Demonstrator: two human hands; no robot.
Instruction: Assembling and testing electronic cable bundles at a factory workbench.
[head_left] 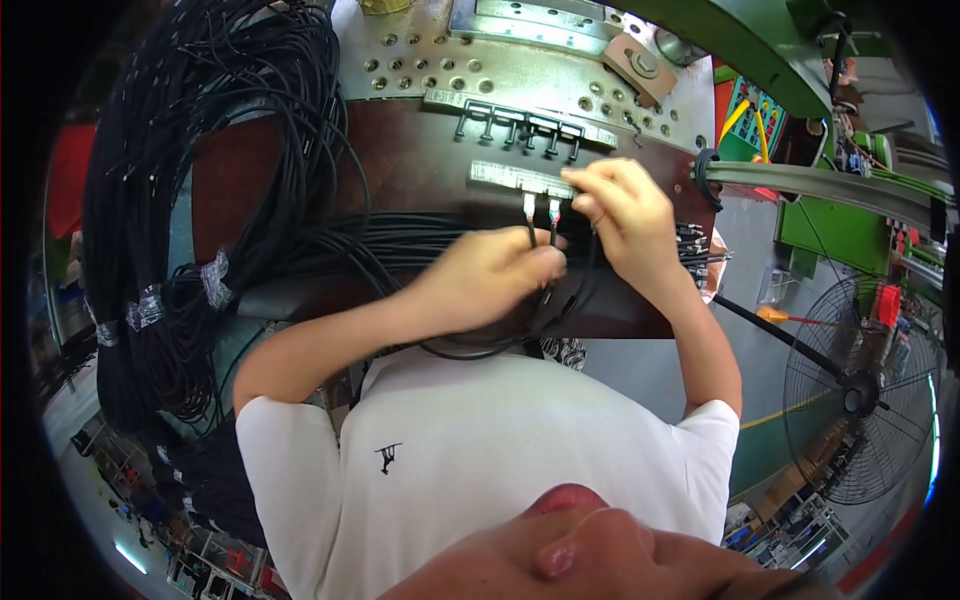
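Observation:
A pale metal bar (497,175) lies on the dark brown work surface (400,150). Two cable ends with light-coloured connectors (530,205) stand against its near edge, side by side. Just below them, the fingers of my left hand (490,275) are closed round the black cables (533,236). My right hand (635,220) is pinched at the bar's right end; a black cable runs down from its fingers, but the cable's tip is hidden by them. Beyond the bar sits a second metal strip (440,98) with a row of black T-shaped parts (510,130) along it.
Thick bundles of black cable (230,100) hang at the left, and more cables (400,235) lie across the surface behind my left arm. A perforated metal plate (540,65) and green machine frame (740,40) stand at the far side. To the right is a large fan (850,390).

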